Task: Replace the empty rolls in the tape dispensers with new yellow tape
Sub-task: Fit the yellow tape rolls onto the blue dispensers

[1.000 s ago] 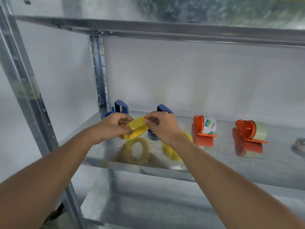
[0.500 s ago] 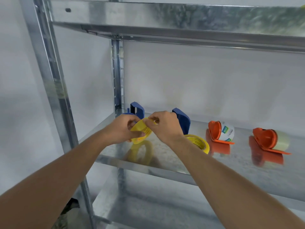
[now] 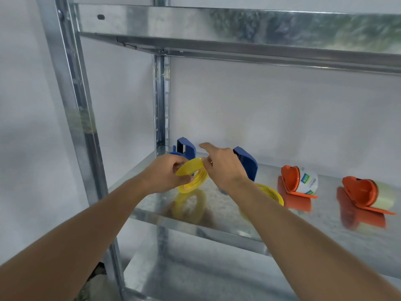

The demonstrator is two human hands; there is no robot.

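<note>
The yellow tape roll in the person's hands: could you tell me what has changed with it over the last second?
Little has changed. The left hand still holds the yellow tape roll above the shelf, and the right hand still picks at its edge, with its index finger now raised. The second yellow roll, the blue dispensers and the orange dispensers stayed put.

A person's left hand (image 3: 165, 172) grips a yellow tape roll (image 3: 192, 177) above a galvanised metal shelf (image 3: 227, 213) while the right hand (image 3: 223, 166) pinches its edge, index finger extended. Two blue dispensers (image 3: 246, 164) stand behind; a second yellow roll (image 3: 271, 193) lies beside two orange dispensers (image 3: 297, 181) at right.
</note>
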